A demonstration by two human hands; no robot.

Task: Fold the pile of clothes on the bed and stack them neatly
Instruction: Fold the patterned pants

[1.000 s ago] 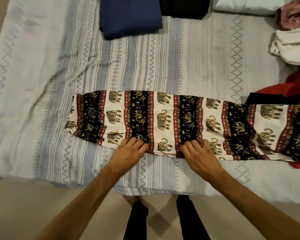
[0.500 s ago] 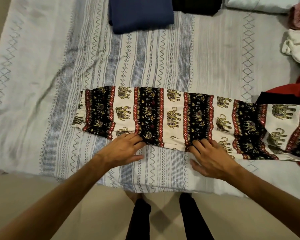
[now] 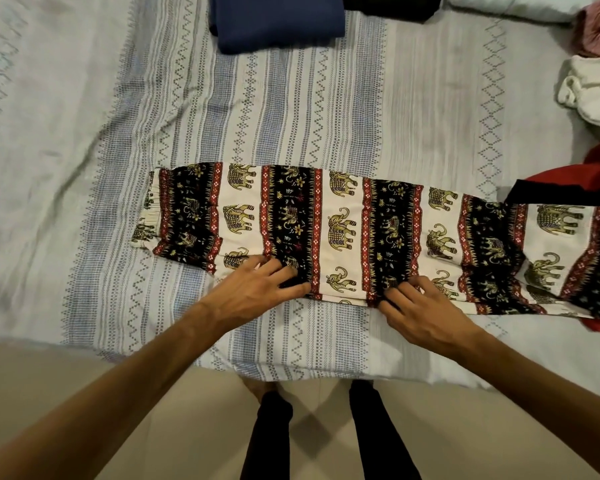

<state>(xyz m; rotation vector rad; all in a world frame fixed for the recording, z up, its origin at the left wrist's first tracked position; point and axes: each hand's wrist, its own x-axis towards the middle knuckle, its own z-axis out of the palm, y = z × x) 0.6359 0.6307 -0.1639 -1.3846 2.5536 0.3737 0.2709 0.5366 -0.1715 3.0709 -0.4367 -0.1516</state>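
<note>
1. My left hand [image 3: 257, 292] lies on the near hem of the trousers [image 3: 343, 230], fingers nearly straight and spread, pressing the cloth onto the bedspread [image 3: 101, 150]; it grips nothing.
2. My right hand [image 3: 420, 310] sits further right on the same near hem, fingers bent at the knuckles with the tips digging into the fabric. I cannot tell whether they pinch the edge or only press it.
3. The trousers lie flat across the bedspread, towards its near edge, well apart from the navy stack [image 3: 278, 22] at the far side.
4. Their long axis runs left to right, tilting slightly nearer to me at the right. The gathered cuff [image 3: 149, 216] points left; the right end runs out of view beside the red garment [image 3: 575, 185].
5. Risk, as I judge it: the two layers may not be lined up along the near hem, and any fold made now would lock in that skew.
6. Risk: the thin cloth could drag under my palms and bunch the bedspread beneath, leaving creases.
7. Risk: the right end touches the red garment and lies near the white heap [image 3: 593, 91], so lifting that end could snag or pull unfolded clothes along.
</note>
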